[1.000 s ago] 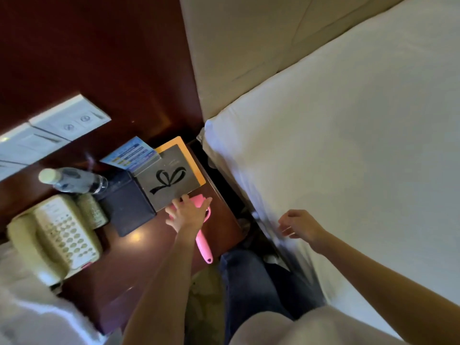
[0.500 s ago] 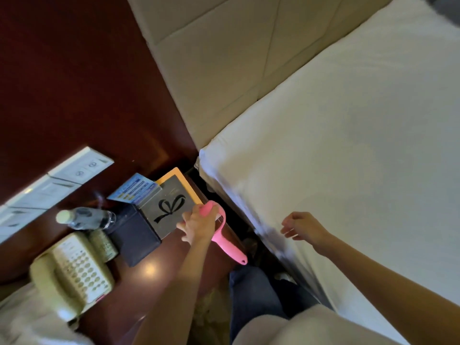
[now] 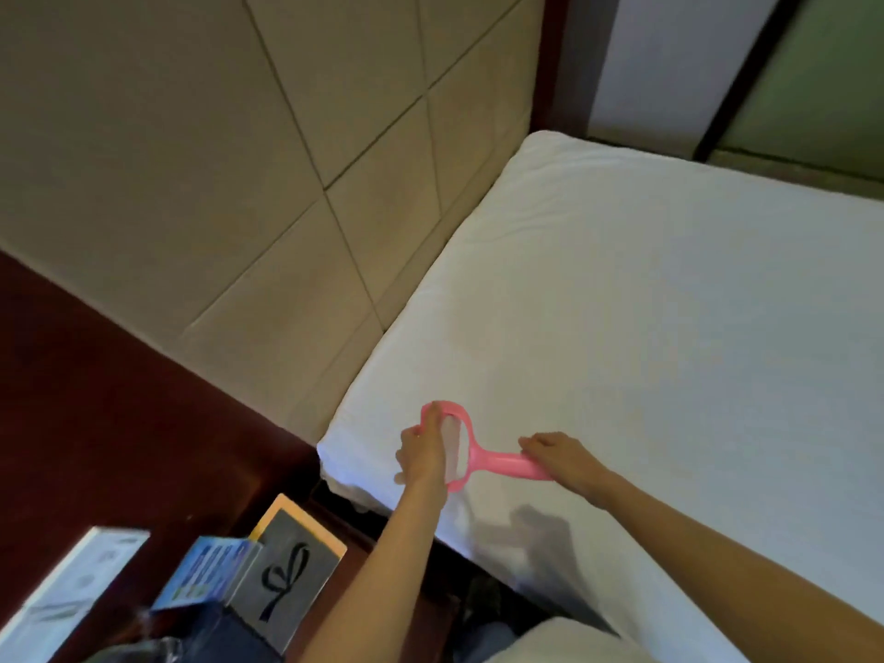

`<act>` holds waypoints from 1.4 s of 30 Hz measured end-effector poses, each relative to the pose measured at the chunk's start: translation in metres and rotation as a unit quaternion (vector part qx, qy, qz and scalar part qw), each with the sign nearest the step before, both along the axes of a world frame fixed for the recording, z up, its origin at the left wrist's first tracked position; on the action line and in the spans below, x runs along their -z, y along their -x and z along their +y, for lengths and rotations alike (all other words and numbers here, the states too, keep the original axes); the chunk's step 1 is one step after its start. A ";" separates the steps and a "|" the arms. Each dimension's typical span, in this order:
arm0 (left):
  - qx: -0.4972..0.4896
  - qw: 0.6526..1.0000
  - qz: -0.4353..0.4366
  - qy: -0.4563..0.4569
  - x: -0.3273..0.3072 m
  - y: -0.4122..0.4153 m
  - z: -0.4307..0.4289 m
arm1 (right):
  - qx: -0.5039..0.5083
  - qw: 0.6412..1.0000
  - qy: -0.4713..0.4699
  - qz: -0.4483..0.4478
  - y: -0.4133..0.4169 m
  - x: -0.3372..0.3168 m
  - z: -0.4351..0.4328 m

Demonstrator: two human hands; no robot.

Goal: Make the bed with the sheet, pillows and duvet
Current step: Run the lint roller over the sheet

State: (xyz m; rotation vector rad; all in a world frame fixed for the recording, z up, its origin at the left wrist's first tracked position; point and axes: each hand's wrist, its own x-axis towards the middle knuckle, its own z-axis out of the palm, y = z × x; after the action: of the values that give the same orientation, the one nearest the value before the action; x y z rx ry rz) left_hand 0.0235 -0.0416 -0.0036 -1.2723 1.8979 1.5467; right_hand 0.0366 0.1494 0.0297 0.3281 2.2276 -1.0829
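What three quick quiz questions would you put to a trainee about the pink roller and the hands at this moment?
1. True or false: only one hand holds the pink roller.
2. Which part of it does the right hand grip? A the handle; B the roller head; C nothing.
3. What lies beneath the roller?

Key: 1 false, the left hand grips the roller head as well. 2 A. 3 the white sheet, near the corner by the padded headboard.
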 end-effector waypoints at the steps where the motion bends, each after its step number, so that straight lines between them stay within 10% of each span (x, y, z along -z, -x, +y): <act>1: -0.005 1.000 -0.005 -0.011 0.002 0.007 0.008 | 0.006 1.000 -0.009 0.018 0.001 -0.005 0.008; 6: 0.096 0.995 0.012 -0.027 0.033 0.042 0.046 | 0.043 0.993 -0.081 0.072 -0.002 -0.026 0.053; 13: 0.300 0.943 0.142 0.006 -0.083 0.023 0.103 | 0.175 0.976 -0.090 0.092 -0.012 -0.045 0.101; 19: 0.280 0.929 0.240 -0.027 -0.104 0.009 0.105 | 0.207 0.973 -0.017 0.098 -0.023 -0.047 0.107; 28: 0.215 0.947 0.230 -0.060 -0.112 -0.005 0.084 | -0.010 0.932 -0.202 0.300 -0.030 -0.084 0.059; 42: 0.283 0.936 0.182 -0.103 -0.116 -0.026 0.058 | -0.051 0.975 -0.102 0.190 -0.052 -0.077 0.059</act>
State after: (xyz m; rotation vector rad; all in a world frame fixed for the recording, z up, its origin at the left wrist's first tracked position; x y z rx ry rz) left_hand 0.0497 0.0162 0.1121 -0.3058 2.0024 1.6621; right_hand 0.0885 0.2089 0.1063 0.0918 2.6733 -0.9215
